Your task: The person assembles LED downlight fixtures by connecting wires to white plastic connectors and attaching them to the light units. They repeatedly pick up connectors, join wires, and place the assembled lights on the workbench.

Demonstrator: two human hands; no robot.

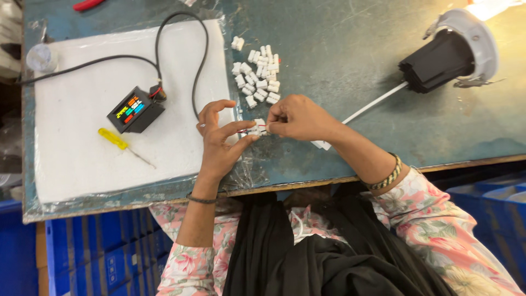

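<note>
A: What are the hands busy with?

B: One small white connector block (257, 128), with thin red wires at it. The left hand (219, 143) pinches it between thumb and forefinger; the right hand (298, 117) is clenched on its other end, fingertips pressed to it. It sits just above the worktop (339, 49), at the near edge of the white mat (82, 120).

A: Take that connector as the landmark. What is around it?

B: Just beyond it lies a loose heap of white connectors (257, 74) of the same kind, roughly two dozen; I cannot count them exactly. To its right, one white cable (372, 104) runs under the right wrist to one black lamp housing with a white rim (452, 49), well apart from the connector.

A: And to its left?

B: On the mat, one black meter box with coloured digits (135, 109), fed by two black leads (181, 38). Nearer than that box, one yellow-handled screwdriver (123, 145). Far left, one clear round knob-like thing (41, 57), too blurred to identify.

A: Below?

B: Blue crates (104, 252), at least three.
</note>
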